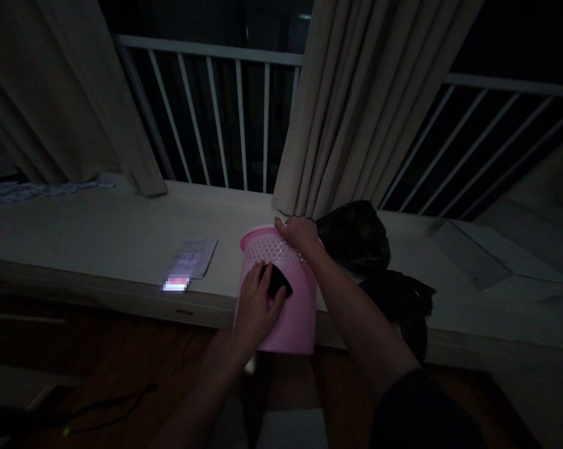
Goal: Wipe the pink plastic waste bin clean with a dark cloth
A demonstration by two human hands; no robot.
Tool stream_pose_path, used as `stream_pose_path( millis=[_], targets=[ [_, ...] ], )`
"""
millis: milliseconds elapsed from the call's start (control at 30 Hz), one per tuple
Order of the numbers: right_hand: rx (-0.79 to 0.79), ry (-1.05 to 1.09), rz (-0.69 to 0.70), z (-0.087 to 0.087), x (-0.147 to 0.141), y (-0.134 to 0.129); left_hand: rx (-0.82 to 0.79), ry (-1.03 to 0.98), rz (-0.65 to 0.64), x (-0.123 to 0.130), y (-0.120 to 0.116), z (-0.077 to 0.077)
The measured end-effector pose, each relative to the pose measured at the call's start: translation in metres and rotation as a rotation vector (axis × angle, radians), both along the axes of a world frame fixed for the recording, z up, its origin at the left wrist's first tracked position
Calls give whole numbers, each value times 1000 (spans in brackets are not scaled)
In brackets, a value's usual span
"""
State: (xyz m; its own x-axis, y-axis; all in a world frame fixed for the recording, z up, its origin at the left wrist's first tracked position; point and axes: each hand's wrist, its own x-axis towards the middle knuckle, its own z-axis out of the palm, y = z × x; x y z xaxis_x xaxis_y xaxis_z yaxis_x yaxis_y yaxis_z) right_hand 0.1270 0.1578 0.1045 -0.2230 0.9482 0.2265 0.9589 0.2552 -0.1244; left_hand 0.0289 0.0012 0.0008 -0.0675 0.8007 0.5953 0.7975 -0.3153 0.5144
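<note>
A pink wastebasket (290, 312) with a honeycomb-pattern band below its rim is in front of me, at the edge of the white ledge. It tilts slightly. My right hand (302, 234) closes over its rim, thumb outside; the fingertips inside are hidden. My left hand (257, 299) lies against the basket's side, fingers and thumb around a small black pad (277, 282). The pad presses on the pink wall; the dim light hides whether it is cloth or sponge. Just right of the basket sit a black plastic bag (356, 237) and a second dark bundle (396, 296).
The white ledge (75, 231) runs along a railing (211, 50) and beige curtains (337, 106). Left of the basket lies a paper packet (194, 257) with a bright blurred patch. A pale box-like shape (500, 255) stands right. Cables (108, 405) lie at lower left.
</note>
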Motion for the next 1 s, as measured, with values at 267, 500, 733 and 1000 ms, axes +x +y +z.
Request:
stream_pose_path(
  millis=[267,500,733,1000],
  targets=[
    [21,-46,-51,5,-17,-6,7,-80,-79,-15,4,-4],
    [9,-120,-40,5,-42,-3,222,-21,-15,-25,0,-4],
    [-44,-128,-45,7,-41,-1,211,29,-106,-21,-1,6],
    [-191,-72,-64,13,-28,13,37,80,-56,-20,-1,19]
  ],
)
